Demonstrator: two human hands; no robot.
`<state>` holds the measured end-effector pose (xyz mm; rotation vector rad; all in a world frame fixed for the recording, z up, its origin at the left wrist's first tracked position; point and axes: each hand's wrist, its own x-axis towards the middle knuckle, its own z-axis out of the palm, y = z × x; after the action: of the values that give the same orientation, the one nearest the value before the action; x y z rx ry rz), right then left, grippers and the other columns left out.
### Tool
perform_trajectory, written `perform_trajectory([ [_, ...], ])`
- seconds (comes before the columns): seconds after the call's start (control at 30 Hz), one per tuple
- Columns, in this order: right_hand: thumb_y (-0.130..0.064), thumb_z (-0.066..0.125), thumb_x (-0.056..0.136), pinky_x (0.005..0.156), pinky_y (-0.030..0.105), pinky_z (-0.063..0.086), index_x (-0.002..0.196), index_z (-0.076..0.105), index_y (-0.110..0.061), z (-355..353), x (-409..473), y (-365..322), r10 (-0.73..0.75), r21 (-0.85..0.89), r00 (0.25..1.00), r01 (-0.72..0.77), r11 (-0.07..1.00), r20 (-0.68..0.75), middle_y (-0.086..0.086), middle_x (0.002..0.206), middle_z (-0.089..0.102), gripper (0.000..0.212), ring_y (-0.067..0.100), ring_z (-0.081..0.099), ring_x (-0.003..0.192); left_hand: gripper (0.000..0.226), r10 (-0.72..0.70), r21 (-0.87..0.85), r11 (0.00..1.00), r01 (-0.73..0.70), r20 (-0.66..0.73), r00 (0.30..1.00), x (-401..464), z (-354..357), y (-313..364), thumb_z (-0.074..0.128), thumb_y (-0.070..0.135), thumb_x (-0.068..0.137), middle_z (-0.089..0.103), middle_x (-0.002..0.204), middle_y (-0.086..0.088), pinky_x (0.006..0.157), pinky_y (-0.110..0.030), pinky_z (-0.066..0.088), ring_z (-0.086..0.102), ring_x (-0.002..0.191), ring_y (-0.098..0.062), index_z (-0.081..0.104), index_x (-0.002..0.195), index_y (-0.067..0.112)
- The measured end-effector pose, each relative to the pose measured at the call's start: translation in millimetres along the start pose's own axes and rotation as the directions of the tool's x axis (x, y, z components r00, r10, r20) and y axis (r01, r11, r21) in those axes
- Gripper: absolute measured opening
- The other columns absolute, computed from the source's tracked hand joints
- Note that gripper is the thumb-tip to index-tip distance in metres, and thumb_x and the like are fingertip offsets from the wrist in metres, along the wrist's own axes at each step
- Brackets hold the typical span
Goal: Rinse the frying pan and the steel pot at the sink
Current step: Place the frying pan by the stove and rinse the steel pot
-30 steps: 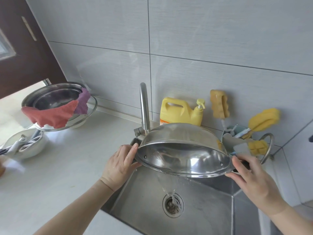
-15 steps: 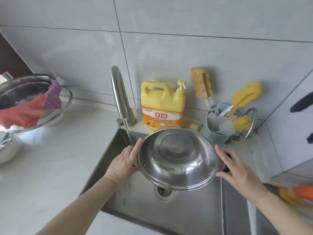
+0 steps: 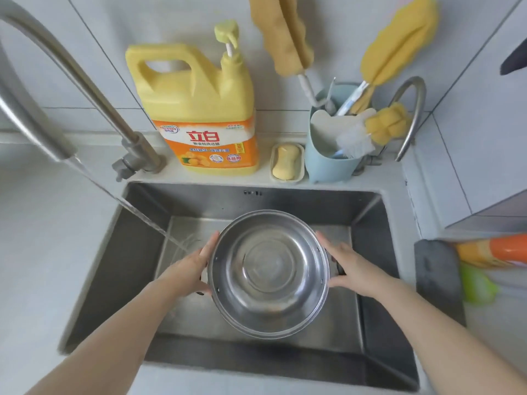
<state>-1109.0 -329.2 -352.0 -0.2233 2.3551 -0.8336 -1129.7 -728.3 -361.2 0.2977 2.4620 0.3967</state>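
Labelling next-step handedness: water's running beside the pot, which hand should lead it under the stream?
Left, probably. The stream lands in the sink just beyond the left hand, which holds the pot's near side. The right hand holds the far side.

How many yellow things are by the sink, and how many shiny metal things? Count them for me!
Yellow:
soap jug: 1
soap bar: 1
sponge brushes: 3
Yellow count: 5

Shiny metal:
pot: 1
taps: 2
sink: 1
Metal count: 4

Total: 9
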Motion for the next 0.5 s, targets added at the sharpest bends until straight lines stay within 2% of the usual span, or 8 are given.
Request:
perform_trajectory([
  [0.17,-0.031,0.077,0.082,0.11,0.042,0.035,0.135,-0.016,-0.07,16.3,17.7,23.7,0.07,-0.003,0.997,-0.07,0.998,0.038,0.004,0.138,0.034,0.114,0.021,0.044,0.127,0.144,-0.004,-0.029,1.0,0.006,0.088,0.996,25.4,15.5,-2.4,0.086,0.019,0.071,0.038,0.15,-0.007,0.092,-0.039,0.054,0.059,0.119,-0.024,-0.037,0.135,0.055],
  [0.27,-0.029,0.075,0.083,0.11,0.041,0.035,0.135,-0.018,-0.069,23.6,25.3,31.2,0.105,0.001,0.993,-0.105,0.994,0.058,0.005,0.139,0.033,0.114,0.022,0.042,0.128,0.143,-0.022,-0.066,0.997,0.029,0.104,0.994,34.0,23.0,-3.9,0.086,0.017,0.071,0.035,0.15,-0.006,0.088,-0.033,0.057,0.053,0.124,-0.023,-0.034,0.138,0.055],
  [0.4,-0.029,0.074,0.084,0.111,0.041,0.033,0.136,-0.017,-0.068,25.8,36.1,37.6,0.13,0.006,0.988,-0.131,0.991,0.079,0.007,0.143,0.029,0.112,0.023,0.038,0.133,0.141,-0.053,-0.156,0.985,0.078,0.162,0.985,45.6,24.2,-5.9,0.086,0.009,0.07,0.045,0.136,-0.006,0.066,-0.026,0.06,0.055,0.104,-0.02,-0.027,0.139,0.059],
  [0.5,-0.028,0.076,0.082,0.113,0.039,0.029,0.139,-0.014,-0.066,26.4,40.6,42.6,0.138,0.029,0.987,-0.141,0.99,0.077,0.007,0.152,0.022,0.113,0.024,0.032,0.139,0.14,-0.05,-0.186,0.979,0.087,0.194,0.98,52.1,19.9,-5.5,0.086,0.005,0.069,0.042,0.131,-0.003,0.064,-0.029,0.061,0.053,0.104,-0.02,-0.019,0.143,0.059],
])
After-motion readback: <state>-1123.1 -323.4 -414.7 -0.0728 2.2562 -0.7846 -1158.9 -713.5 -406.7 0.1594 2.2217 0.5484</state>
